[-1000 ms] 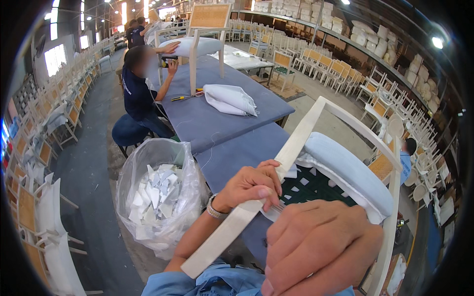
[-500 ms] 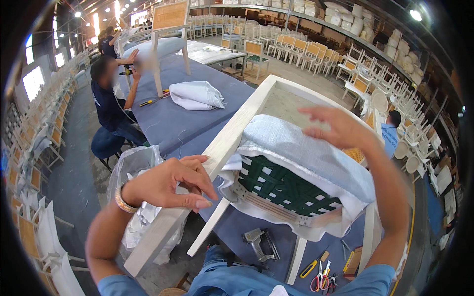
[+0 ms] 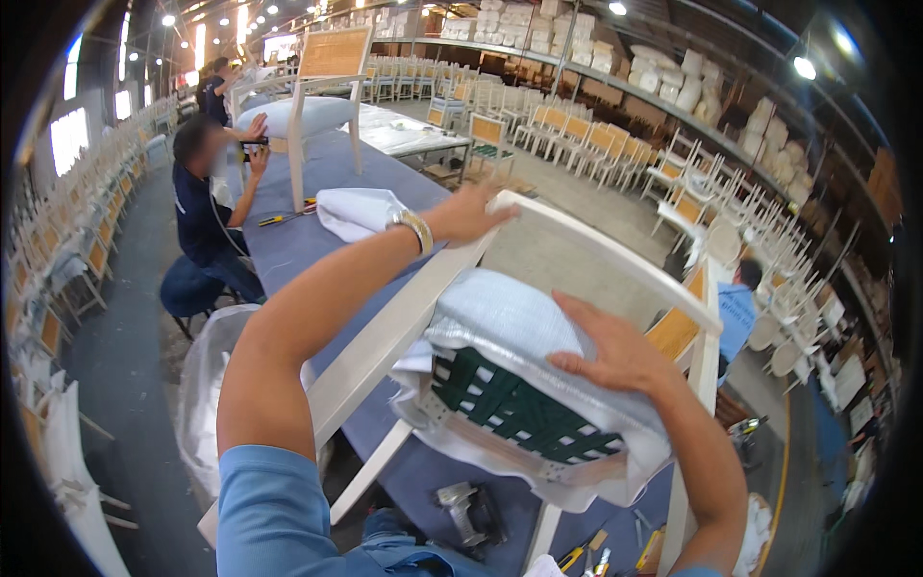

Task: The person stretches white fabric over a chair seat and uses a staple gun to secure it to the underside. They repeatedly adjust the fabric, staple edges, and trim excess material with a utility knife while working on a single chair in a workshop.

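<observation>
The left hand [image 3: 471,213] grips the white chair frame [image 3: 615,260]. The right hand [image 3: 611,351] lies flat on the seat cushion [image 3: 510,332], pressing it into the frame; stapling probably follows.

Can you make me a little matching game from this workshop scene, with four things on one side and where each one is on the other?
Things:
1. left hand
2. right hand
3. staple gun
4. folded white cloth

Places:
A. flat on the pale seat cushion
B. lying on the blue table beyond the chair
C. gripping the white chair frame at its far corner
D. on the table beneath the chair

Pairs: 1-C, 2-A, 3-D, 4-B
</observation>
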Demonstrator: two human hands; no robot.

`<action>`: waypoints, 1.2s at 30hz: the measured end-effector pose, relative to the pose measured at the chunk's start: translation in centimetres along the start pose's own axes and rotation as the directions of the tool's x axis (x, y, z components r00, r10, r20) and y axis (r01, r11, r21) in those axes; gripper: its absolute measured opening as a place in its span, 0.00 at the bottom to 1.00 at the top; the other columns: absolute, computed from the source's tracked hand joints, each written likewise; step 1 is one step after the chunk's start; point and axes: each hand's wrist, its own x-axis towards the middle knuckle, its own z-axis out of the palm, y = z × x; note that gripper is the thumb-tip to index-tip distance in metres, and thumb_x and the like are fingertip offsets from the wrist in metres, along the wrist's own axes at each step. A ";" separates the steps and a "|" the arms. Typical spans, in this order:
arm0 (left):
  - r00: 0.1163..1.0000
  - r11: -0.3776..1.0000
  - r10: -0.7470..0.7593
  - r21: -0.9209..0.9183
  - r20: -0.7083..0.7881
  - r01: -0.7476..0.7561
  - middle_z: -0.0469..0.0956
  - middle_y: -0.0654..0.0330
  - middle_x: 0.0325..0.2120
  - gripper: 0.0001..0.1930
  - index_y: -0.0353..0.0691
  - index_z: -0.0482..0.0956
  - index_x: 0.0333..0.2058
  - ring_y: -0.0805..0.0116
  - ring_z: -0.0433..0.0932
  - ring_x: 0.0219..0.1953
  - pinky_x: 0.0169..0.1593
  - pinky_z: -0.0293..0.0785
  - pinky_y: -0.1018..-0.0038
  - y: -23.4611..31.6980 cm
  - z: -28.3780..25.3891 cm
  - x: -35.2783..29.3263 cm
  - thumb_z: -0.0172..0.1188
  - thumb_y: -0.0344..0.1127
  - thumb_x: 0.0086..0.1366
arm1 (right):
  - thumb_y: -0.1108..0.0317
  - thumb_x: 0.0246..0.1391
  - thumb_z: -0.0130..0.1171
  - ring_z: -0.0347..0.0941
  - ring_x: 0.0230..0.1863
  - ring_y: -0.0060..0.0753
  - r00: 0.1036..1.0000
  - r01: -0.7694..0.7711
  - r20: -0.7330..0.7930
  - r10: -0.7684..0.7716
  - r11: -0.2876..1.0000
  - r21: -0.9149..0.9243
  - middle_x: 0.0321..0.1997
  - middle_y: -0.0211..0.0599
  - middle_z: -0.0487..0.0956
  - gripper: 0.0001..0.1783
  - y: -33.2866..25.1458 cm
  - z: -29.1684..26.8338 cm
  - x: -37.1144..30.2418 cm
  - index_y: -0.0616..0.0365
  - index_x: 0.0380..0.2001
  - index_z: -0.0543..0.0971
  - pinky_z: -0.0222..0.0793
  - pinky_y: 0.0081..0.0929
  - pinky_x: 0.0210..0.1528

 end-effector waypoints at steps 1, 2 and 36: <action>1.000 0.995 0.013 -0.098 -0.001 -0.013 0.73 0.31 0.58 0.44 0.27 0.60 0.68 0.39 0.72 0.63 0.65 0.67 0.55 -1.2 2.1 0.0 0.47 0.65 0.73 | 0.26 0.56 0.54 0.64 0.70 0.60 1.000 -0.027 0.014 0.027 0.999 -0.036 0.72 0.60 0.64 0.57 -0.4 0.1 -0.1 0.65 0.72 0.60 0.60 0.43 0.72; 1.000 0.980 0.024 -0.199 0.000 -0.023 0.72 0.30 0.58 0.44 0.26 0.61 0.67 0.36 0.72 0.62 0.65 0.67 0.53 -1.9 3.8 -0.2 0.46 0.65 0.73 | 0.27 0.56 0.54 0.64 0.70 0.61 0.998 -0.054 0.033 0.057 0.996 -0.070 0.72 0.61 0.64 0.58 -0.7 0.0 0.2 0.65 0.72 0.60 0.60 0.43 0.72; 0.998 0.992 -0.056 -0.115 0.033 0.060 0.79 0.33 0.49 0.40 0.24 0.71 0.59 0.36 0.78 0.54 0.60 0.73 0.55 -0.4 2.1 -1.7 0.51 0.63 0.70 | 0.31 0.43 0.69 0.70 0.66 0.61 0.950 -0.087 0.311 0.031 0.982 0.166 0.64 0.65 0.73 0.61 -3.2 1.1 12.4 0.69 0.68 0.64 0.63 0.44 0.69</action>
